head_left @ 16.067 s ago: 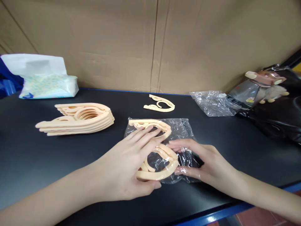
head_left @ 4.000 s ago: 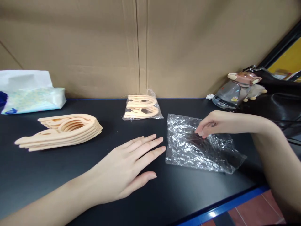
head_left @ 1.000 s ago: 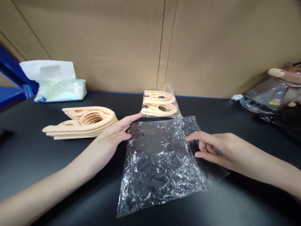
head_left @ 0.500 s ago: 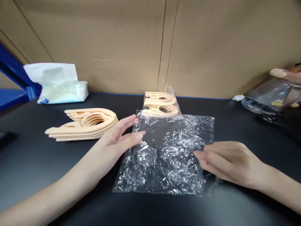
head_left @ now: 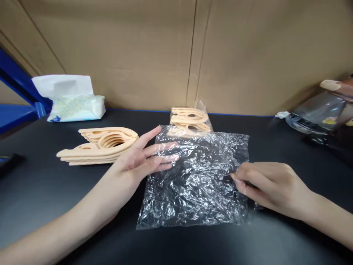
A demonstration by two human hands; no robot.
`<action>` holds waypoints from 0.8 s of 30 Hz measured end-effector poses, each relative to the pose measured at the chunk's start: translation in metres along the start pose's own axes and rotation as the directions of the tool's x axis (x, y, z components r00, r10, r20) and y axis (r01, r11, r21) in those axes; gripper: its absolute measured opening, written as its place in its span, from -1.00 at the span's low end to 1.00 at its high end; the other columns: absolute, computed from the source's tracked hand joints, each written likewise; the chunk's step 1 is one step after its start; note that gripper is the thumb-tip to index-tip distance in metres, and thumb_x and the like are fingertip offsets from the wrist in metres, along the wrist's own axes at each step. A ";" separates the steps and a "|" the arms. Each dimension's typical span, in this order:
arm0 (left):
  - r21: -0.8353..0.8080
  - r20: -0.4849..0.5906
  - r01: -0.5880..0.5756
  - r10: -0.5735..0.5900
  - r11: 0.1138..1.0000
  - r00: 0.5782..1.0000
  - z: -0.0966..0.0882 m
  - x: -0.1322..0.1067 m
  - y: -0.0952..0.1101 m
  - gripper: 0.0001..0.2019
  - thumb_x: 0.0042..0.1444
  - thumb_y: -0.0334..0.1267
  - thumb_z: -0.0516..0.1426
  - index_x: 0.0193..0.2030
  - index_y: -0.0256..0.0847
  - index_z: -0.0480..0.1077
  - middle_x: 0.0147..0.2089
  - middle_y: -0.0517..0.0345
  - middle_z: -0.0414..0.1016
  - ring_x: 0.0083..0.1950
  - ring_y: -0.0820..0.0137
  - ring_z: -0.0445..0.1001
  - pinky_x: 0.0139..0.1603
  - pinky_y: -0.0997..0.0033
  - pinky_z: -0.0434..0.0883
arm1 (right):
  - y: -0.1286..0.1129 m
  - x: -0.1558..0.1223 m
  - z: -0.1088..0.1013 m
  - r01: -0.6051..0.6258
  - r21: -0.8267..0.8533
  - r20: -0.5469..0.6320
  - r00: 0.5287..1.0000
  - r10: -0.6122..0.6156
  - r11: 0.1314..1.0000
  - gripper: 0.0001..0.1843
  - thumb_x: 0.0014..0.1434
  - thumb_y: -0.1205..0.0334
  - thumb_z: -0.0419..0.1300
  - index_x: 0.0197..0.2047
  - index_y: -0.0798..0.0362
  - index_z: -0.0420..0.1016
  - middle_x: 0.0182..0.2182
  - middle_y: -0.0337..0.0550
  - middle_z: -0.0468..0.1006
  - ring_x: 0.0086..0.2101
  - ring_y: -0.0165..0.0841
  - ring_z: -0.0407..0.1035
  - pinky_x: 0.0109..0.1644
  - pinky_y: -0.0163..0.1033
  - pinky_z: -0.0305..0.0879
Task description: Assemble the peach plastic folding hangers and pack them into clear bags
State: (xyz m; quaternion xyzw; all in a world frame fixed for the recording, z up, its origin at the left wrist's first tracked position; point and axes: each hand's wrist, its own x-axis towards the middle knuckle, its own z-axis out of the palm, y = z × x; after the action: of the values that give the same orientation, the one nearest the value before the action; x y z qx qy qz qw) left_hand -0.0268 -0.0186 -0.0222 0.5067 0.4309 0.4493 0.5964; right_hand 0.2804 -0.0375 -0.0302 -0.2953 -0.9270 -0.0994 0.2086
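Observation:
A clear, crinkled plastic bag point(head_left: 190, 191) lies in front of me on the black table. My right hand point(head_left: 270, 186) pinches its right side between thumb and fingers. At the bag's upper left edge, my left hand point(head_left: 146, 158) is open with fingers spread; some fingertips seem to be under the film. Left of that hand rests a stack of flat peach-coloured plastic pieces point(head_left: 96, 145) that look like folded hangers. Similar pieces in a clear bag point(head_left: 190, 117) lie beyond the plastic bag, whose far edge overlaps them.
A tissue pack point(head_left: 77, 106) stands at the back left near a blue frame point(head_left: 19, 110). A dark object point(head_left: 9, 162) sits at the left edge. A clear jug-like container point(head_left: 314, 114) and a crumpled white scrap point(head_left: 281, 115) are at the back right. Cardboard point(head_left: 138, 55) walls the back.
My left fingers have spread and reached further over to the right, with fingertips at the film. My right hand keeps its pinch on the bag, which has shifted slightly. The view moved a little.

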 end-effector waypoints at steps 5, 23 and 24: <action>-0.017 -0.024 0.036 -0.036 0.999 0.999 0.004 -0.003 0.006 -0.39 0.22 -0.27 0.16 0.39 -0.08 0.11 0.10 0.04 0.57 0.04 0.19 0.58 0.06 0.30 0.54 | -0.002 0.006 0.004 -0.214 0.397 -0.097 0.957 0.273 0.893 -0.79 0.25 0.40 0.18 -0.15 -0.03 0.21 -0.21 -0.18 0.54 -0.25 -0.37 0.51 -0.25 -0.31 0.45; -0.017 -0.021 0.084 -0.085 0.996 0.996 0.010 -0.004 0.001 -0.43 0.28 -0.23 0.10 0.39 -0.14 0.07 0.08 0.04 0.58 -0.02 0.25 0.60 -0.07 0.42 0.58 | -0.006 0.014 0.002 -0.007 0.232 0.255 0.965 -0.054 0.973 -0.49 0.36 0.33 0.03 0.35 0.02 0.22 0.37 -0.11 0.13 0.36 -0.24 -0.06 0.40 0.03 0.01; -0.015 -0.017 0.082 -0.083 0.996 0.996 0.009 -0.004 0.000 -0.42 0.27 -0.23 0.11 0.39 -0.14 0.07 0.08 0.04 0.58 -0.02 0.25 0.60 -0.07 0.40 0.59 | -0.006 0.014 0.002 -0.006 0.221 0.265 0.963 -0.054 0.975 -0.49 0.36 0.32 0.03 0.36 0.02 0.22 0.37 -0.11 0.12 0.36 -0.24 -0.06 0.40 0.03 0.00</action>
State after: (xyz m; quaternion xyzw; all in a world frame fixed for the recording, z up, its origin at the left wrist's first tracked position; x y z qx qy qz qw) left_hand -0.0192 -0.0248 -0.0205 0.4803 0.4534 0.4317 0.6143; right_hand 0.2659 -0.0347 -0.0259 -0.2699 -0.9556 0.0420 0.1108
